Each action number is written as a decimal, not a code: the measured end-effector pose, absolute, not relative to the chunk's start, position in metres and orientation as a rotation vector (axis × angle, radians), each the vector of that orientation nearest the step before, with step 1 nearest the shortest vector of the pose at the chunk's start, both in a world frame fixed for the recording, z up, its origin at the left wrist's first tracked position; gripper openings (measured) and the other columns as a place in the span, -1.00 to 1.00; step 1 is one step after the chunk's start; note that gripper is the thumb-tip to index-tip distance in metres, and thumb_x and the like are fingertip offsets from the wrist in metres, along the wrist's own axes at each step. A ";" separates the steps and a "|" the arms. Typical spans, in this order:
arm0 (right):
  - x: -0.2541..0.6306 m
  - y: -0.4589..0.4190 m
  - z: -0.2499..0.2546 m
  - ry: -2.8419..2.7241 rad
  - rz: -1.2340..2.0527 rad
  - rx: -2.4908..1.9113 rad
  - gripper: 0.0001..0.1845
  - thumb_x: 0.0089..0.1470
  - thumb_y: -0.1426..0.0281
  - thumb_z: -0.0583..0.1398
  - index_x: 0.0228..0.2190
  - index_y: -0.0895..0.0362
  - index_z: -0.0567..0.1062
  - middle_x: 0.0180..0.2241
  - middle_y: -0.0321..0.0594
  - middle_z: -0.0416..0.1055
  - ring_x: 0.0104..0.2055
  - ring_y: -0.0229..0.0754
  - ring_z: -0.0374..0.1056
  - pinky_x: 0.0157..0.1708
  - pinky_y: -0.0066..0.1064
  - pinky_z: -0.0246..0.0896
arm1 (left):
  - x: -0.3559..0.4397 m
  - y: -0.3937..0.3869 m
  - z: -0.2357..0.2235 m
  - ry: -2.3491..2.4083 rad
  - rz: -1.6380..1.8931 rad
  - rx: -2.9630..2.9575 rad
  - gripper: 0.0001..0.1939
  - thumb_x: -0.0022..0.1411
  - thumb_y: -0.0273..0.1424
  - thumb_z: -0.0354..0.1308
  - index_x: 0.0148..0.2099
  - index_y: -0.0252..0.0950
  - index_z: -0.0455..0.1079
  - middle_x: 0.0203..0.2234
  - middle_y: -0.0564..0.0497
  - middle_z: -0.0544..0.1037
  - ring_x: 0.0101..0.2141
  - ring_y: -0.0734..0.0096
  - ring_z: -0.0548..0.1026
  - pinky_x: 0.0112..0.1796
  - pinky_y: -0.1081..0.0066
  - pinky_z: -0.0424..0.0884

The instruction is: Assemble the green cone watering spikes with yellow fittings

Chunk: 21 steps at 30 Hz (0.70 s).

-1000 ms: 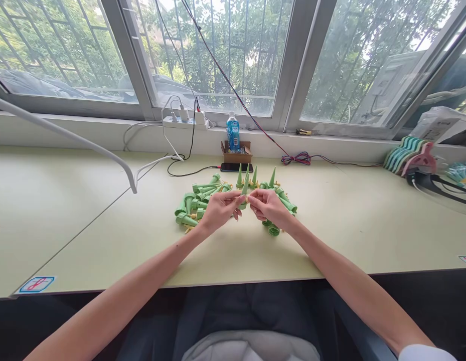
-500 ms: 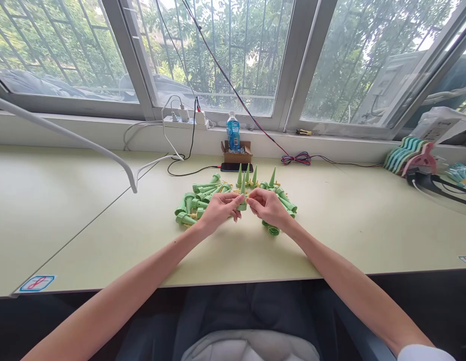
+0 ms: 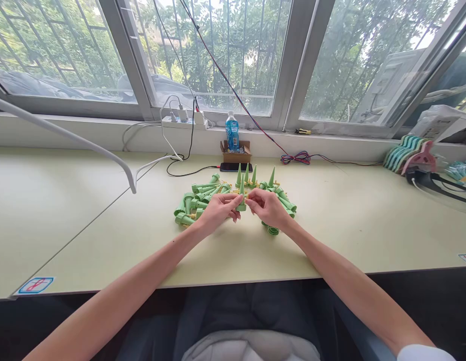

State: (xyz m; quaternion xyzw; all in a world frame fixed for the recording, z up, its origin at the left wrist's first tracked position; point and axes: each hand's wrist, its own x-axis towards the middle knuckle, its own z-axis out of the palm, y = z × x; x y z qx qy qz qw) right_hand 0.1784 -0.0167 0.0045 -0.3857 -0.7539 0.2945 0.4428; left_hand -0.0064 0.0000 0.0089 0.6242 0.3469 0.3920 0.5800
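Note:
My left hand (image 3: 219,208) grips a green plastic watering spike (image 3: 242,186) between thumb and fingers, its pointed end up and its wide cap at the bottom. My right hand (image 3: 269,206) pinches at the spike's right side, where a small yellow valve seems to sit, mostly hidden by the fingertips. Left of the hands lies a pile of green spikes (image 3: 184,219), some with yellow valves. Several more spikes (image 3: 272,177) stand point up behind the hands. Others (image 3: 289,204) lie around my right hand, partly covered by it.
Behind the spikes, a black phone (image 3: 236,167) lies before a small cardboard box (image 3: 236,155) with a blue bottle (image 3: 232,131). A bundled red-black cable (image 3: 296,158) and a white cable (image 3: 120,163) cross the table (image 3: 360,220). Clothes hangers (image 3: 408,154) stand far right.
The view has shifted very slightly. Both hands stay at the same spike, with the right fingertips moving only a little at its side.

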 end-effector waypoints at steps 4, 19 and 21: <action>0.179 -0.017 0.005 -1.879 0.719 -0.956 -0.78 0.17 0.23 0.11 -0.44 0.10 0.34 -0.61 -0.35 0.30 -0.60 -0.31 0.15 -0.56 -0.44 0.03 | -0.006 0.001 0.008 0.817 0.911 1.447 -0.54 0.08 -0.05 0.27 -0.20 -0.38 0.55 -0.52 -0.03 0.48 -0.57 0.51 0.43 -0.55 0.48 0.41; 0.175 -0.017 0.005 -1.847 0.630 -1.021 -0.70 0.19 0.14 0.10 -0.40 0.11 0.38 -0.58 -0.33 0.32 -0.58 -0.30 0.15 -0.51 -0.44 0.07 | -0.004 -0.002 0.012 0.843 0.914 1.495 -0.57 0.14 -0.06 0.21 -0.21 -0.36 0.51 -0.54 0.00 0.44 -0.58 0.50 0.44 -0.55 0.48 0.42; 0.175 -0.017 0.006 -1.853 0.621 -1.022 -0.65 0.21 0.10 0.08 -0.40 0.12 0.40 -0.59 -0.32 0.32 -0.57 -0.30 0.17 -0.50 -0.44 0.07 | -0.003 -0.003 0.013 0.840 0.903 1.506 -0.57 0.17 -0.05 0.18 -0.20 -0.37 0.48 -0.52 0.00 0.45 -0.58 0.50 0.45 -0.56 0.48 0.41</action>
